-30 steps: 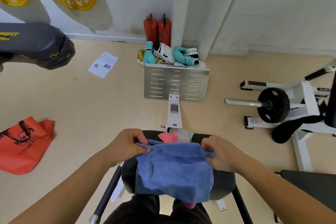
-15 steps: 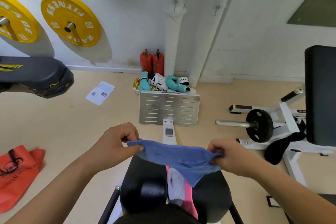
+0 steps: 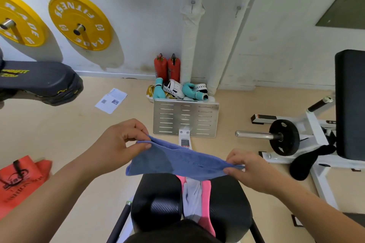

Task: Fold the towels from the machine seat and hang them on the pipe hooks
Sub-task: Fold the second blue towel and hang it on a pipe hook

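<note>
A blue towel [image 3: 177,161] is stretched in the air above the black machine seat [image 3: 158,199]. My left hand [image 3: 120,142] pinches its left corner and my right hand [image 3: 246,167] pinches its right end. A grey towel [image 3: 191,195] and a pink towel [image 3: 206,199] lie on the middle of the seat, below the blue one. On the white pipes at the back wall are two small hooks, the left hook [image 3: 192,3] and the right hook [image 3: 238,9], both bare.
A slotted metal footplate [image 3: 185,117] stands ahead of the seat, with boxing gloves [image 3: 177,90] and two red extinguishers [image 3: 167,67] behind it. A white machine with a black plate [image 3: 284,137] is at right, a black pad [image 3: 39,81] and red bag [image 3: 19,175] at left.
The blue towel has been lifted off the seat and folded into a narrower strip held between both hands. My view has tilted up, bringing the pipes and hooks into sight.
</note>
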Demonstrator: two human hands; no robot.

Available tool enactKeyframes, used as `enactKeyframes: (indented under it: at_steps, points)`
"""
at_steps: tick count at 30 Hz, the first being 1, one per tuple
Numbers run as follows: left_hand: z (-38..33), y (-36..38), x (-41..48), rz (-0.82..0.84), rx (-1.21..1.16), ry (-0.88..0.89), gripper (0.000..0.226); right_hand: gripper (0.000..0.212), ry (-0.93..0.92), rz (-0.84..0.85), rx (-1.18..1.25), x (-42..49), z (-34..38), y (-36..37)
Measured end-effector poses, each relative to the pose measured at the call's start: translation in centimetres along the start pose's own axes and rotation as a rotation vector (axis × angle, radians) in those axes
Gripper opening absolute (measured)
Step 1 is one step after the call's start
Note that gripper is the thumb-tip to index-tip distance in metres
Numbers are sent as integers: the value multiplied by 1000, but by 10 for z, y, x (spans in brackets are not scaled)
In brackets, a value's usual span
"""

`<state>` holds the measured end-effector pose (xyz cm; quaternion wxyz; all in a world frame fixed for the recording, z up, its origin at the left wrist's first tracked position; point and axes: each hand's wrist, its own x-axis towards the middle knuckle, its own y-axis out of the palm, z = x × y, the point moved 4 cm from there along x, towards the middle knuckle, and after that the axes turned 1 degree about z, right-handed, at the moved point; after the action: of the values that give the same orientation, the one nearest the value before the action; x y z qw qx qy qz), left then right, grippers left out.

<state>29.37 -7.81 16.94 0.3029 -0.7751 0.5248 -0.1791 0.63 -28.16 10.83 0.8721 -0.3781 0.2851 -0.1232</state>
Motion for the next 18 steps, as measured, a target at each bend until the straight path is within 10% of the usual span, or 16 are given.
enactKeyframes:
  at_steps: [11, 18]
  points:
    - [9, 2, -11, -23, -33, -57, 44, 10, 13, -72, -101, 12, -14, 8]
    - [34, 7, -15, 14, -51, -190, 33, 15, 184, -253, 363, 3, -24, -5]
